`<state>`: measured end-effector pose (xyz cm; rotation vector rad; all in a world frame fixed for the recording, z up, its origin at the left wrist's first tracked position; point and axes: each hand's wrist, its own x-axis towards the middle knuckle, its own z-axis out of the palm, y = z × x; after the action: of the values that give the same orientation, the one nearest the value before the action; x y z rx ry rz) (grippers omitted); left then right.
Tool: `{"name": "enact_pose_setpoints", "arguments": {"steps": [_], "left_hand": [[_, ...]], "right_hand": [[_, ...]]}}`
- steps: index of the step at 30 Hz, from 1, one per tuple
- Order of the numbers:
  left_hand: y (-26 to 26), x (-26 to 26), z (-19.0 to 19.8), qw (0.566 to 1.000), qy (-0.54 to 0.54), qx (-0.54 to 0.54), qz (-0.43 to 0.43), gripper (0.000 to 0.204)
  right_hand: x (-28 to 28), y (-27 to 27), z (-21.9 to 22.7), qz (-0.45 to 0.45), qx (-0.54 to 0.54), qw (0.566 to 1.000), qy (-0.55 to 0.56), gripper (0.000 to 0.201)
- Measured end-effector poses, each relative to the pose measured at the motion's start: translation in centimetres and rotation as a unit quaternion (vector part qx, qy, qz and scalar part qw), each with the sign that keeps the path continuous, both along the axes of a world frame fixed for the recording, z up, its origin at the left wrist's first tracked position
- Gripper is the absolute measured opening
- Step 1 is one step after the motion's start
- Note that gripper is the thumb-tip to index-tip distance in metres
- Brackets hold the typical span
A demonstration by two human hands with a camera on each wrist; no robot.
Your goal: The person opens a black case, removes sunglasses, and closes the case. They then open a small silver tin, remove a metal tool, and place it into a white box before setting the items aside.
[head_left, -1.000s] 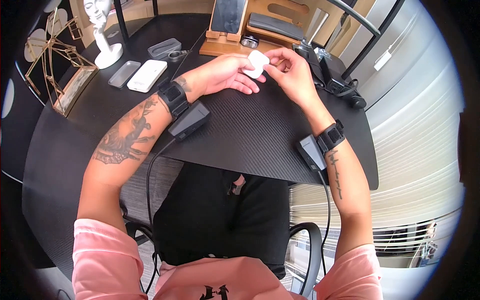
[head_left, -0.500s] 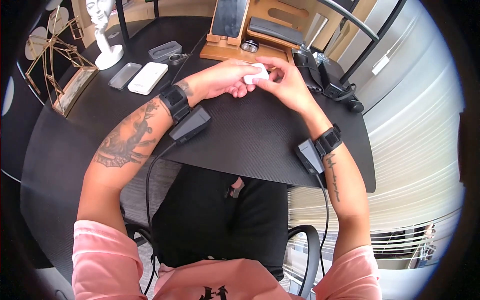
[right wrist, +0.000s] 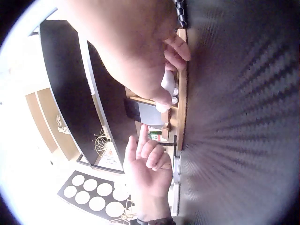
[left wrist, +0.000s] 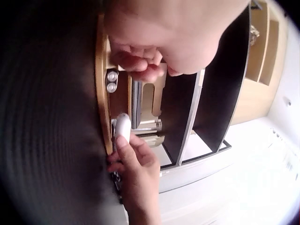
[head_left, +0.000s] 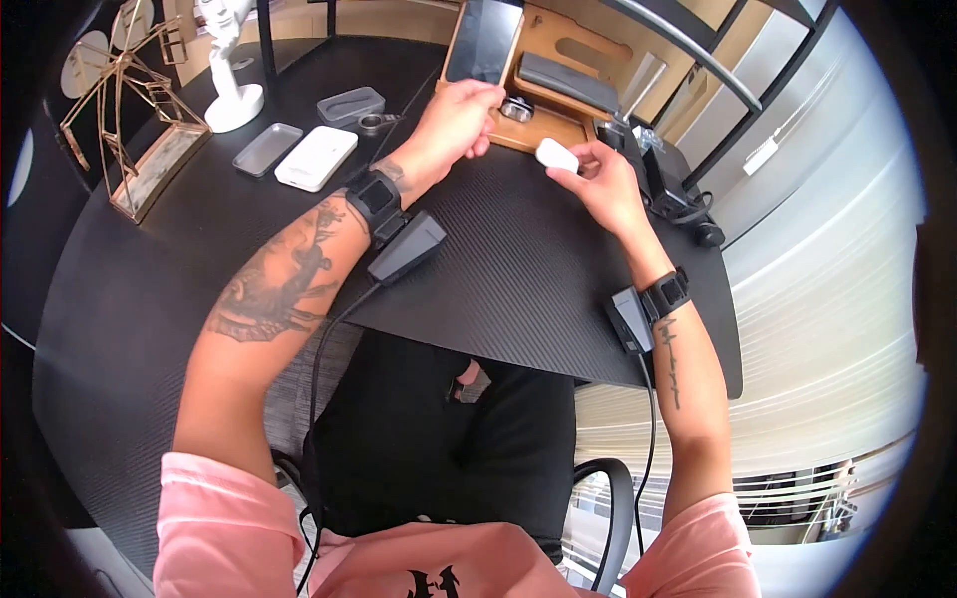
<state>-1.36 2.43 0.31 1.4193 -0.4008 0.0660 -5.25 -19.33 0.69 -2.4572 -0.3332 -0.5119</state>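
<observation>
The right hand (head_left: 606,184) covers one end of the white case (head_left: 554,153); the left hand (head_left: 459,122) hides part of the wooden stand (head_left: 513,139); the head view's top edge crops the statue (head_left: 235,106) and phone (head_left: 484,45); the forearm lettering (head_left: 670,364) looks too small to read

Case (head_left: 555,154) before stand (head_left: 558,126), phone (head_left: 485,42) on stand

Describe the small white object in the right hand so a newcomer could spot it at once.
On the black desk, find the wooden stand at the far side. By its near edge in the head view, the right hand holds the small white object. It is rounded and held up, unlike the larger white slab lying flat on the left.
</observation>
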Motion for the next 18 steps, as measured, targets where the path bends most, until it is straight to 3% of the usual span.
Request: {"name": "enact_pose_setpoints", "arguments": {"steps": [2, 5, 10, 12, 18], "left_hand": [[0.7, 0.6, 0.2, 0.997, -0.034, -0.039, 0.052, 0.024], [1.0, 2.2, -0.8, 0.975, -0.152, -0.001, 0.163, 0.021], [0.8, 2.4, -1.2, 0.969, -0.191, -0.021, 0.155, 0.019], [0.8, 2.8, -1.1, 0.963, -0.206, -0.034, 0.17, 0.018], [0.7, 2.2, -1.2, 0.971, -0.175, -0.044, 0.16, 0.018]], "right_hand": [[0.5, -0.4, -0.2, -0.012, -0.002, 1.0, -0.008, 0.042], [1.5, -0.4, -0.1, -0.04, -0.002, 0.999, -0.032, 0.041], [2.5, 0.6, 0.9, -0.04, -0.051, 0.997, -0.031, 0.04], [3.5, 1.5, 0.8, -0.028, -0.123, 0.99, -0.06, 0.039], [6.2, 3.7, 0.8, -0.012, -0.102, 0.994, -0.047, 0.037]]}}
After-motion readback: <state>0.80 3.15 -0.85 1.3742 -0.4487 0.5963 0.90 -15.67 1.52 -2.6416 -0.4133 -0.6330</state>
